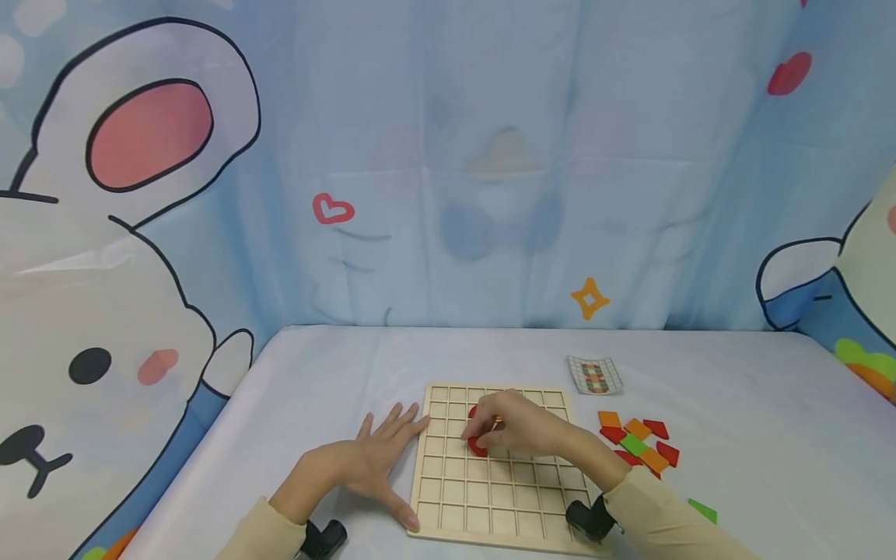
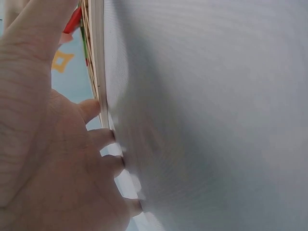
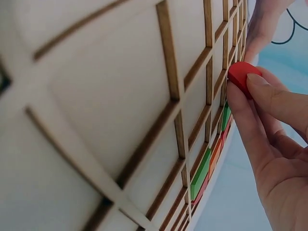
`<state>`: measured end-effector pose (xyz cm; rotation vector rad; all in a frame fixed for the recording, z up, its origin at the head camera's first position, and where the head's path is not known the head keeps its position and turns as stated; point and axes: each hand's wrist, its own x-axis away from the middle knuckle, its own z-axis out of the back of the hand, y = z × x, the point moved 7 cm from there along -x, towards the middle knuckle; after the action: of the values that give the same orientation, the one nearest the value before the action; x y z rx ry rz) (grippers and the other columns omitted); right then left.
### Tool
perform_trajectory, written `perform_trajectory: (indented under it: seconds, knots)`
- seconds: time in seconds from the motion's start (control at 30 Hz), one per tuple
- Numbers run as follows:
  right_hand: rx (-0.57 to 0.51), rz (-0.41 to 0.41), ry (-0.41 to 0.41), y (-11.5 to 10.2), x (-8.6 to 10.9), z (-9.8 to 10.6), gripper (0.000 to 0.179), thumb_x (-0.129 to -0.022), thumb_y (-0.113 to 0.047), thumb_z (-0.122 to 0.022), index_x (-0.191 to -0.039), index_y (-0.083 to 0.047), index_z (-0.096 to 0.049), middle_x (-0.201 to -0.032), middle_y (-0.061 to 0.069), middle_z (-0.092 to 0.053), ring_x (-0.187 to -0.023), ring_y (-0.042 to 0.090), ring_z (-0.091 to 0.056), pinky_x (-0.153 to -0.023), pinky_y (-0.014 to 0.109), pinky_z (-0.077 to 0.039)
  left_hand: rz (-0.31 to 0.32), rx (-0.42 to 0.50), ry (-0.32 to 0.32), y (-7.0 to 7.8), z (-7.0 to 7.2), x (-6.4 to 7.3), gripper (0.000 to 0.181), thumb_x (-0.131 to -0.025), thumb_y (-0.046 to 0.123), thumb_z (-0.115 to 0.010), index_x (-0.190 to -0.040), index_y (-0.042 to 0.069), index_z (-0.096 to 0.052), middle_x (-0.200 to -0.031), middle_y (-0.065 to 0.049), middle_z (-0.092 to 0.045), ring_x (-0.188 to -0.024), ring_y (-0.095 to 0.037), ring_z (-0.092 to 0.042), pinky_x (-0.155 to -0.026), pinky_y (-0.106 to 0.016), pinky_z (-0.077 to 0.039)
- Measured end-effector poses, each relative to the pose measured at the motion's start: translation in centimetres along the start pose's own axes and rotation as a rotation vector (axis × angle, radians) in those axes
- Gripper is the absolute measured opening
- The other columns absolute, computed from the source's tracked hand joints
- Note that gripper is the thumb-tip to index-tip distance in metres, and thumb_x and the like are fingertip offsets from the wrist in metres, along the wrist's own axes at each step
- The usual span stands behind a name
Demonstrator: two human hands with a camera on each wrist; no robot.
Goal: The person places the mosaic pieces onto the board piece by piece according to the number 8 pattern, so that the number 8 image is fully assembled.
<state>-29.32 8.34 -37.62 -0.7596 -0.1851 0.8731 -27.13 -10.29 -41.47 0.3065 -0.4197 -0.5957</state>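
Observation:
A wooden grid board (image 1: 455, 491) with square cells lies on the table. My left hand (image 1: 371, 467) rests beside it with spread fingers, the thumb and fingertips touching its left edge. Above the board my right hand (image 1: 521, 424) pinches a red piece with a rounded edge (image 3: 240, 79) between thumb and fingers. Another red piece (image 1: 473, 411) shows just behind those fingers. In the right wrist view a green piece (image 3: 200, 175) and an orange piece (image 3: 214, 154) sit along the grid, with more colour beyond them. The right hand covers part of the board in the head view.
Loose red, orange and green pieces (image 1: 633, 445) lie in a cluster right of the board. One green piece (image 1: 703, 510) is apart, nearer the front. A small card with a coloured grid pattern (image 1: 595, 376) lies behind them. A printed curtain (image 1: 490, 295) hangs behind the table.

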Motion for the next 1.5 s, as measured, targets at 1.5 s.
perform_trajectory:
  seconds: [1.5]
  knots:
    - [0.21, -0.028, 0.014, -1.6, -0.5, -0.3, 0.024, -0.083, 0.019, -0.076, -0.097, 0.0, -0.083, -0.089, 0.005, -0.077, -0.078, 0.009, -0.069, -0.067, 0.018, -0.055, -0.001, 0.023, -0.001, -0.1, 0.0, 0.0, 0.131, -0.074, 0.054, -0.093, -0.169, 0.015, -0.012, -0.176, -0.014, 0.0, -0.162, -0.033, 0.006, -0.125, -0.066, 0.004]
